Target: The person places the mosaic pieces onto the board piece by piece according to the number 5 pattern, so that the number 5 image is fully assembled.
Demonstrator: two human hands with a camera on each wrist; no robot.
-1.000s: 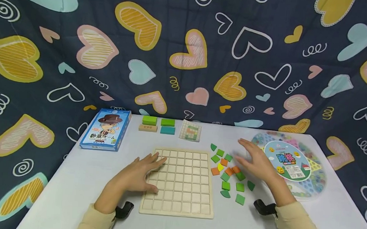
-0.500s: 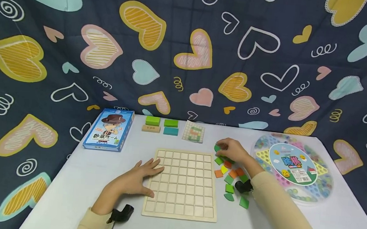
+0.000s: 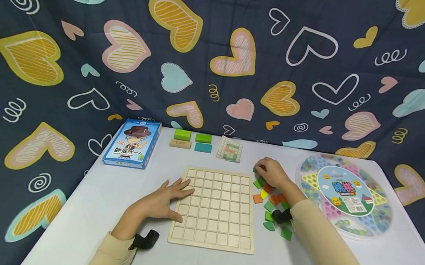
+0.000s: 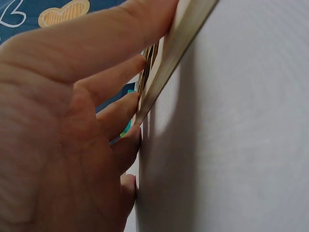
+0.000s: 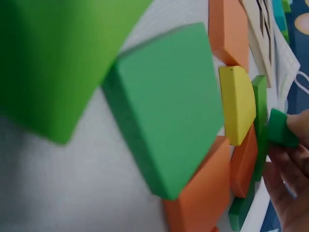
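Note:
My left hand (image 3: 160, 201) lies spread along the left edge of a pale wooden grid board (image 3: 214, 209), its thumb and fingertips on the rim. In the left wrist view the fingers (image 4: 118, 116) reach the board's edge (image 4: 174, 60). My right hand (image 3: 273, 172) is beyond the board's upper right corner, over the far end of a scatter of coloured wooden pieces. Thumb and fingers pinch a dark green wooden piece (image 5: 281, 128), partly covered by them. Around it lie a yellow piece (image 5: 236, 104), an orange piece (image 5: 229, 31) and a green square piece (image 5: 166, 111).
A round Chinese checkers set (image 3: 344, 193) lies to the right. At the back are a pattern card (image 3: 230, 149), several small blocks (image 3: 203, 147) and a blue game box (image 3: 133, 143). A heart-patterned cloth (image 3: 218, 58) hangs behind the white table (image 3: 119, 175).
My right hand has moved left to the far end of the scattered pieces and taken a green piece between its fingers. The left hand stays on the board. The head view shifts slightly.

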